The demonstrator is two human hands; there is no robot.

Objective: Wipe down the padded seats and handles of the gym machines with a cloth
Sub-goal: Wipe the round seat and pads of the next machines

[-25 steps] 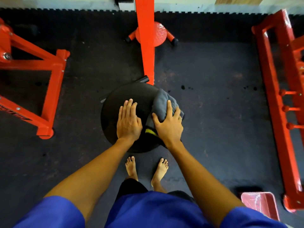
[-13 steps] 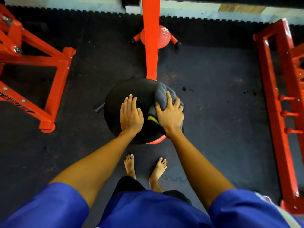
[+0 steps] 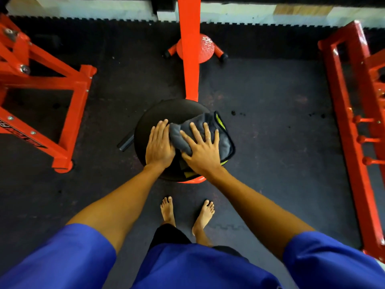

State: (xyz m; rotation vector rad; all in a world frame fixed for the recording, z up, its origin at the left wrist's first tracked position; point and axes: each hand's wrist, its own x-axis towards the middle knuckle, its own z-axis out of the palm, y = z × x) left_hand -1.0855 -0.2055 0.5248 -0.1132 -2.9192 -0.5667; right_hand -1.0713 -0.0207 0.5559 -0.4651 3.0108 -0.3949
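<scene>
Your R hand (image 3: 203,151) lies flatter than 0.5 s ago, fingers spread wide instead of bunched, and the grey cloth (image 3: 224,140) under it has opened out, with its yellow-trimmed edge showing beyond your fingertips. R hand presses the cloth onto the round black padded seat (image 3: 166,110) with palm and straight fingers, nothing curled round it. L hand (image 3: 159,146) is flat on bare seat just left of the R, fingers together, touching the cloth's edge. Orange post (image 3: 189,49) stands ahead of both hands at the seat's far rim. Black knob (image 3: 125,142) sticks out left of the L hand.
</scene>
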